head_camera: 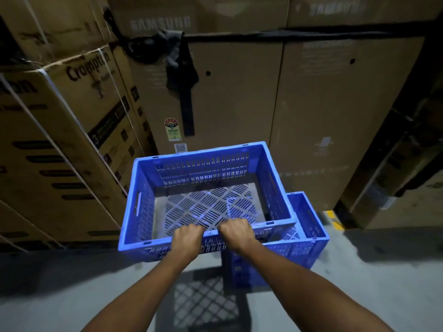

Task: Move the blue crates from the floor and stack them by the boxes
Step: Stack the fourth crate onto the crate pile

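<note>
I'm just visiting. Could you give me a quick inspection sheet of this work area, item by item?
Surface: grey floor, yellow marking at right.
Job's things: held blue crate, empty, overlapping a lower blue crate, offset to its left.
Clutter: nothing seen.
Hands: left hand and right hand both grip the held crate's near rim.
Cables: nothing seen; a black strap crosses the cardboard boxes.
Surroundings: those boxes stand stacked behind and left.

Both arms stretched forward, bare; left hand (pixel 188 238) and right hand (pixel 236 233) close together, fingers curled over crate (pixel 201 168) rim.
</note>
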Tool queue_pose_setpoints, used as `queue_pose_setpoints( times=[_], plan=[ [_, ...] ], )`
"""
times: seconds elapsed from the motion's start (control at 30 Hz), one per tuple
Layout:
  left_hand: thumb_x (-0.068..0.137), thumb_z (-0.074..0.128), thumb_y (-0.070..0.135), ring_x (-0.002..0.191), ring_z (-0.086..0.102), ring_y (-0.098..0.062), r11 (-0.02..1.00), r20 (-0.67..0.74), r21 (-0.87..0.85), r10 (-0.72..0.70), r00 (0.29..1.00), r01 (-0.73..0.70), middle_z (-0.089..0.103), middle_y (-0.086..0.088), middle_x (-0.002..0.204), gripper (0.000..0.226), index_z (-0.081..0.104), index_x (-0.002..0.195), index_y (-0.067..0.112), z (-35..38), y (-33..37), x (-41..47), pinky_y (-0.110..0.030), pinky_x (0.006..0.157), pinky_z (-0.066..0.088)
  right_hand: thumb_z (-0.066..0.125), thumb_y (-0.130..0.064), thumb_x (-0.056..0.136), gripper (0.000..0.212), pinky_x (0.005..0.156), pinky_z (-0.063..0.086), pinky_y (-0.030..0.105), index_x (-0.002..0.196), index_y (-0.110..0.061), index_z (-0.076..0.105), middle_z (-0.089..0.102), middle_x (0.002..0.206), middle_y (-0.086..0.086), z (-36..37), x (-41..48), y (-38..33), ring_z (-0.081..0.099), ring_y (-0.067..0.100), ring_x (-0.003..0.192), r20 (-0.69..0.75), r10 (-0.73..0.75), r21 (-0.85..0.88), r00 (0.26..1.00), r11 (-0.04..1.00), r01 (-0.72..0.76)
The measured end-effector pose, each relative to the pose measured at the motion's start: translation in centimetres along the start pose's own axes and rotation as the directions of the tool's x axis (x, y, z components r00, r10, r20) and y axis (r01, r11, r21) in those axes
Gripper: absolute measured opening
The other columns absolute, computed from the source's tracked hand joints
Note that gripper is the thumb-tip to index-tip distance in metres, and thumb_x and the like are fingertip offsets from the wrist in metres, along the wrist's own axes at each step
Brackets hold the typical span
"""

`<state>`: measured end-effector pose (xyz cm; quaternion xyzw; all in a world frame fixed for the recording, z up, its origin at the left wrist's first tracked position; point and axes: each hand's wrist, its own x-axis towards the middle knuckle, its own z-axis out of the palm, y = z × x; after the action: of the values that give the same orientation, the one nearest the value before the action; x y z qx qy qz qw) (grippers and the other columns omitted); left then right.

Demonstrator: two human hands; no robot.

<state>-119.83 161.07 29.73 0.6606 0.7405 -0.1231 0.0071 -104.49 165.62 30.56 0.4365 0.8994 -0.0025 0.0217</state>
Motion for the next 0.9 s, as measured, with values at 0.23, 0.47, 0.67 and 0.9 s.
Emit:
queue_pose_setpoints(
  times=[0.23, 0.47, 0.67, 0.9],
  plan=[
    [0.09, 0.054, 0.017, 0.107, 0.064, -0.026, 0.998, 0.046, 0.061, -0.028, 0.999, 0.025, 0.067, -0.003, 0.11, 0.026, 0.06, 0.114, 0.024, 2.1, 0.9, 6.4, -0.038, 0.087, 0.049, 0.052, -0.008, 0.089, 0.021, 0.079, 0.05, 0.04, 0.103, -0.015, 0.066, 0.072, 0.099, 0.009, 4.5, 5.7, 3.5, 0.068, 0.033, 0.096, 0.052, -0.026, 0.077, 0.998, 0.997, 0.022],
    [0.089, 0.058, 0.023, 0.105, 0.064, -0.026, 0.999, 0.158, 0.03, -0.018, 0.987, 0.013, 0.067, -0.003, 0.111, 0.025, 0.059, 0.113, 0.025, 7.1, 0.4, 11.9, -0.037, 0.086, 0.049, 0.057, -0.013, 0.089, 0.022, 0.083, 0.047, 0.04, 0.11, -0.016, 0.062, 0.069, 0.106, 0.01, 10.4, 10.5, 4.4, 0.064, 0.033, 0.101, 0.149, -0.022, 0.103, 0.989, 0.995, 0.007],
    [0.09, 0.054, 0.02, 0.109, 0.062, -0.026, 1.0, 0.214, -0.014, 0.0, 0.977, 0.003, 0.066, -0.004, 0.114, 0.023, 0.058, 0.112, 0.025, 12.3, 0.4, 14.8, -0.038, 0.089, 0.048, 0.054, -0.012, 0.091, 0.022, 0.083, 0.048, 0.04, 0.111, -0.015, 0.064, 0.069, 0.107, 0.01, 15.6, 13.0, 4.2, 0.065, 0.033, 0.101, 0.2, -0.007, 0.098, 0.98, 0.995, -0.013],
    [0.093, 0.047, 0.013, 0.11, 0.063, -0.024, 0.999, 0.222, -0.026, 0.029, 0.975, -0.024, 0.067, -0.004, 0.115, 0.026, 0.059, 0.114, 0.021, 16.7, -0.6, 17.0, -0.036, 0.089, 0.048, 0.05, -0.014, 0.091, 0.023, 0.082, 0.047, 0.038, 0.111, -0.015, 0.062, 0.07, 0.105, 0.011, 19.9, 14.9, 3.1, 0.066, 0.033, 0.1, 0.249, 0.026, 0.111, 0.968, 0.992, -0.055]
  ],
)
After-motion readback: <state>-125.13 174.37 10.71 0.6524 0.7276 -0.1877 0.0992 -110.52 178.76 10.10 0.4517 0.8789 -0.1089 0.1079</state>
